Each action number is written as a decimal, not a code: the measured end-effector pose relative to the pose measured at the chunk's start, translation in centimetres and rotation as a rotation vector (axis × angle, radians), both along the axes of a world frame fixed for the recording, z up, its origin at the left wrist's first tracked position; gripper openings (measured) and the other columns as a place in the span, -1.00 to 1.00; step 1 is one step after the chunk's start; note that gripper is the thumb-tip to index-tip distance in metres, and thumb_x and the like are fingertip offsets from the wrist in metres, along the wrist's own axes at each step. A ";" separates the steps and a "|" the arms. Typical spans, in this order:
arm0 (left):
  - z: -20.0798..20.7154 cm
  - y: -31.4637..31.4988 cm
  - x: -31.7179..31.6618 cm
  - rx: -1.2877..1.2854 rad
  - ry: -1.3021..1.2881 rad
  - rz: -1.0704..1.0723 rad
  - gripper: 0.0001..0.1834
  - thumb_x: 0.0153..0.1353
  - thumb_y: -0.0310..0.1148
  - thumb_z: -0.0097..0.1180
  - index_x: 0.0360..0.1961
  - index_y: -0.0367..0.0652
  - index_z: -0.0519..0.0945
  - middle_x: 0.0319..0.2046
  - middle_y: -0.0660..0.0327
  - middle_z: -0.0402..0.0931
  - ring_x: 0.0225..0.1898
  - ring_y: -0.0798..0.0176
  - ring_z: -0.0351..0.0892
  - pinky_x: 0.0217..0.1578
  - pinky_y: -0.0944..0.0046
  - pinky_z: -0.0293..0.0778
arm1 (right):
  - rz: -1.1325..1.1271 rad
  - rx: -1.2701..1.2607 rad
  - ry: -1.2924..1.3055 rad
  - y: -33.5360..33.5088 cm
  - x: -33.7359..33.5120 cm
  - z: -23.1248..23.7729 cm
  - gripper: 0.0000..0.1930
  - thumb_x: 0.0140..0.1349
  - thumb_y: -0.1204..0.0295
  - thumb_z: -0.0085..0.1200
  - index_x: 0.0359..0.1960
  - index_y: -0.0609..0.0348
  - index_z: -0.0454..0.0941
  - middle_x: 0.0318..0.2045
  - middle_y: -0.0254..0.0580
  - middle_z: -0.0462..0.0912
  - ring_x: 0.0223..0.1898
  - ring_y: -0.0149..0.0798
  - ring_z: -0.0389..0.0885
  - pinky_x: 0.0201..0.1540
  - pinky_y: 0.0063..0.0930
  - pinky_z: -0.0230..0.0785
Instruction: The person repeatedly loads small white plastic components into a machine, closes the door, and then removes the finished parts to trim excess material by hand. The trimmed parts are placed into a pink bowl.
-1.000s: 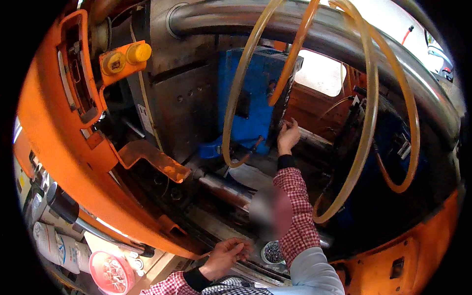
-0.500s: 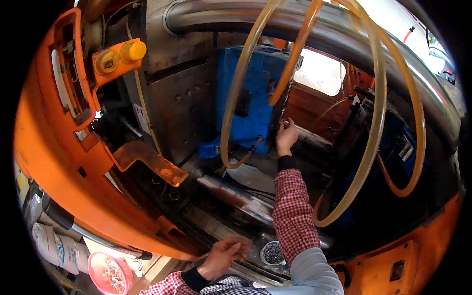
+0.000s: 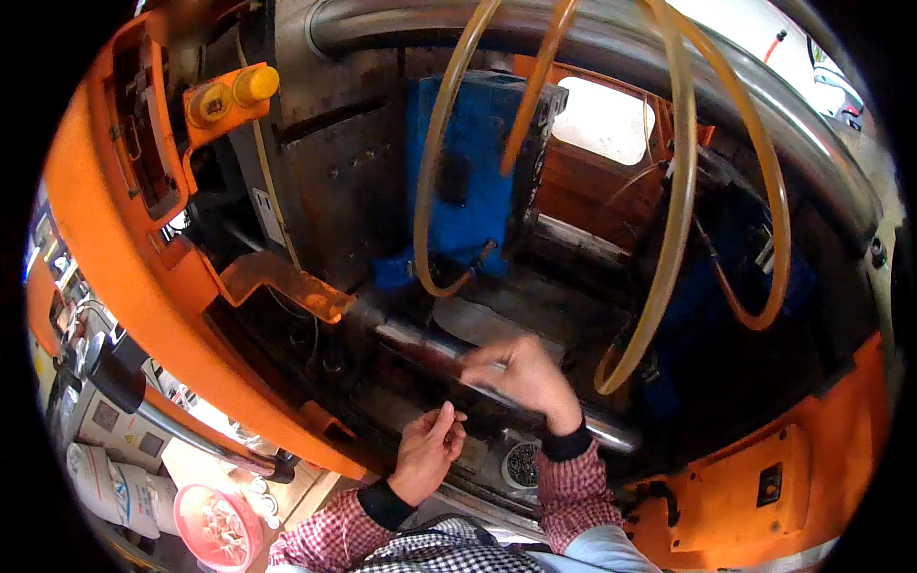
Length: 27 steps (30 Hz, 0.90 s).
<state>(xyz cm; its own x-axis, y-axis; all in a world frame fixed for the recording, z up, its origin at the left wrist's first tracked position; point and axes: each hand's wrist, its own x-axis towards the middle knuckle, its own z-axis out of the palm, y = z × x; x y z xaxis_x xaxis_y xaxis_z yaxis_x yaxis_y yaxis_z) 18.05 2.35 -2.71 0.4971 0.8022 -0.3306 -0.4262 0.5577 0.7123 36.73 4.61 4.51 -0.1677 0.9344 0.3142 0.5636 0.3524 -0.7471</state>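
My left hand is raised palm up near the lower middle, thumb pressed to the curled fingers. Whatever it pinches is too small to name. Just above and to its right is my right hand, smeared by motion over a shiny steel bar, so its grip does not show. A small white tub of tiny dark metallic pieces stands below my right wrist, partly covered by the sleeve. Beyond both hands, a blue mould block is fixed to a dark metal plate inside the machine.
Yellowish hoses loop down in front of the blue block and at right. A thick steel tie bar crosses the top. Orange machine covers flank the opening. At lower left are a pink basin of small pale parts and white sacks.
My right hand has come back from the edge of the blue block toward my left hand. The left hand has risen slightly, and the view has shifted.
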 end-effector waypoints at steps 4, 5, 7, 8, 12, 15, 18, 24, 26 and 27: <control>0.4 0.5 0.8 0.046 -0.085 -0.064 -0.65 0.32 -0.07 -0.02 -0.44 -0.14 0.43 -0.64 0.35 0.28 -0.64 0.48 0.18 -0.61 0.48 0.10 | 0.017 -0.072 0.057 -3.3 -1.7 -2.3 -0.83 0.03 0.48 0.25 -0.32 0.29 0.65 -0.42 -0.07 0.67 -0.42 -0.28 0.64 -0.33 -0.48 0.44; 0.4 0.5 0.9 0.033 -0.106 -0.071 -0.64 0.33 -0.07 -0.03 -0.42 -0.16 0.45 -0.63 0.35 0.28 -0.66 0.49 0.17 -0.62 0.48 0.09 | 0.034 -0.018 0.093 -3.7 -1.8 -2.3 -0.82 0.03 0.48 0.25 -0.32 0.28 0.65 -0.43 -0.04 0.66 -0.43 -0.23 0.64 -0.35 -0.46 0.44; 0.5 0.5 1.0 0.026 -0.125 -0.090 -0.63 0.32 -0.07 -0.03 -0.40 -0.18 0.47 -0.62 0.35 0.29 -0.67 0.49 0.17 -0.64 0.48 0.09 | 0.038 0.041 0.150 -4.3 -1.9 -2.2 -0.83 0.00 0.52 0.24 -0.34 0.28 0.65 -0.44 -0.01 0.65 -0.44 -0.13 0.63 -0.37 -0.41 0.44; 0.6 0.4 1.1 0.034 -0.122 -0.102 -0.63 0.32 -0.07 -0.02 -0.40 -0.18 0.47 -0.62 0.34 0.30 -0.67 0.50 0.17 -0.64 0.48 0.09 | 0.011 0.070 0.127 -4.4 -2.0 -2.3 -0.84 0.00 0.52 0.24 -0.35 0.29 0.64 -0.44 -0.02 0.65 -0.43 -0.11 0.63 -0.37 -0.41 0.44; 1.0 0.7 1.1 -0.028 -0.131 -0.110 -0.66 0.31 -0.10 0.01 -0.36 -0.20 0.48 -0.58 0.31 0.38 -0.66 0.50 0.19 -0.64 0.48 0.09 | -0.076 0.231 0.001 -4.9 -2.3 -2.7 -0.87 0.02 0.55 0.22 -0.37 0.31 0.61 -0.43 -0.02 0.64 -0.40 -0.04 0.62 -0.35 -0.38 0.45; 0.8 0.9 1.3 -0.028 -0.138 -0.011 -0.69 0.30 -0.14 0.04 -0.32 -0.21 0.50 -0.52 0.27 0.45 -0.65 0.50 0.21 -0.63 0.50 0.10 | -0.115 0.273 -0.016 -4.5 -2.8 -3.0 -0.87 0.06 0.56 0.19 -0.34 0.29 0.59 -0.37 -0.02 0.64 -0.35 -0.04 0.63 -0.28 -0.40 0.46; 0.7 1.1 1.2 0.009 -0.157 -0.005 -0.70 0.30 -0.16 0.05 -0.34 -0.21 0.50 -0.52 0.31 0.40 -0.63 0.48 0.21 -0.60 0.49 0.13 | -0.154 0.329 0.055 -4.0 -3.1 -3.0 -0.89 0.09 0.58 0.15 -0.32 0.29 0.55 -0.36 -0.03 0.62 -0.35 -0.07 0.63 -0.30 -0.40 0.45; -0.2 0.5 -0.3 0.002 -0.104 -0.003 -0.72 0.31 -0.21 0.03 -0.33 -0.25 0.49 -0.51 0.26 0.41 -0.63 0.46 0.22 -0.60 0.48 0.14 | -0.476 0.445 0.636 3.0 0.8 -1.3 -0.91 0.23 0.58 0.04 -0.31 0.37 0.56 -0.44 -0.26 0.60 -0.35 -0.46 0.56 -0.24 -0.57 0.41; -0.8 0.2 -0.3 0.005 -0.070 -0.011 -0.72 0.31 -0.22 0.05 -0.33 -0.27 0.51 -0.51 0.22 0.46 -0.62 0.46 0.24 -0.59 0.48 0.15 | -0.585 0.590 0.595 7.2 3.8 -0.9 -0.88 0.26 0.55 0.02 -0.29 0.40 0.56 -0.45 -0.24 0.60 -0.37 -0.45 0.57 -0.28 -0.58 0.42; -0.7 0.0 -0.2 -0.007 -0.053 -0.028 -0.72 0.31 -0.22 0.05 -0.33 -0.27 0.51 -0.51 0.23 0.46 -0.62 0.46 0.24 -0.59 0.48 0.15 | -0.623 0.594 0.630 9.4 5.7 -0.9 -0.87 0.26 0.55 0.02 -0.29 0.41 0.56 -0.44 -0.22 0.61 -0.38 -0.44 0.58 -0.29 -0.59 0.42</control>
